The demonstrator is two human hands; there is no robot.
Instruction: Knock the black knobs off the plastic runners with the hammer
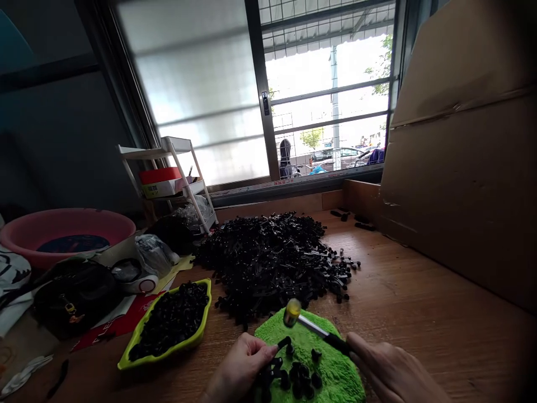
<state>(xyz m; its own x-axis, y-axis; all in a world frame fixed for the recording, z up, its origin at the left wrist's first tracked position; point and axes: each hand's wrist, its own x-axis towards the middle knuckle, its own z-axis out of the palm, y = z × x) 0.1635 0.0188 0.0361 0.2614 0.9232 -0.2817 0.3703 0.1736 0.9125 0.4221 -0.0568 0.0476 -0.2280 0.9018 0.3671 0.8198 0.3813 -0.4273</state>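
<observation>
Wooden counter [423, 336] carries a heap of black plastic parts [268, 263] at 12 o'clock and a green dish [161, 354] of them at 9. Left hand [239, 372] pinches one part [284, 342] over a green mat [331, 358], apparently there as padding; right hand [390, 364] wraps a mallet [292, 312].

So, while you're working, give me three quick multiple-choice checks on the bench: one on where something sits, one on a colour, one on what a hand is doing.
1. Where is the lime-green dish relative to the green mat?
A) Left of it
B) Right of it
C) On top of it

2. What colour is the head of the mallet in the right hand?
A) Red
B) Yellow
C) Black

3. What is the left hand doing?
A) Gripping the mallet
B) Pinching a small black part
C) Lying flat and open

1: A, it sits on the wooden bench left of the mat.
2: B, yellow shows beyond the metal shaft.
3: B, the small black part is held above the mat.
</observation>
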